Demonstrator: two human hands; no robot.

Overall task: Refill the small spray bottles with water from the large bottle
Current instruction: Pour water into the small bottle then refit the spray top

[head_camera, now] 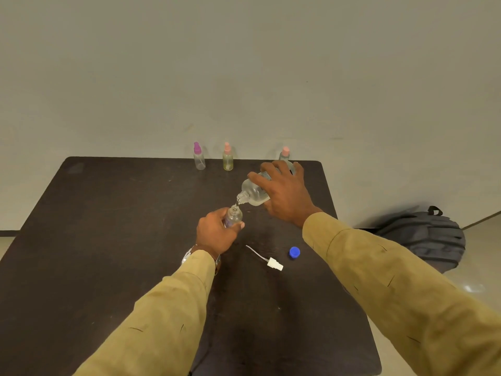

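Observation:
My right hand (pixel 284 194) grips the large clear bottle (pixel 253 192), tilted down to the left with its open neck just above a small clear spray bottle (pixel 233 216). A thin stream of water runs between the two mouths. My left hand (pixel 215 234) holds that small bottle upright on the dark table (pixel 108 240). Its white spray head (pixel 273 263) with a thin tube lies on the table beside a blue cap (pixel 294 252). Three capped small bottles stand along the far edge: a purple-topped one (pixel 199 157), a pink-topped yellowish one (pixel 227 158) and a pink-topped one (pixel 284 154) partly hidden behind my right hand.
A grey backpack (pixel 425 237) leans against the wall on the floor to the right of the table. The plain wall rises directly behind the table's far edge.

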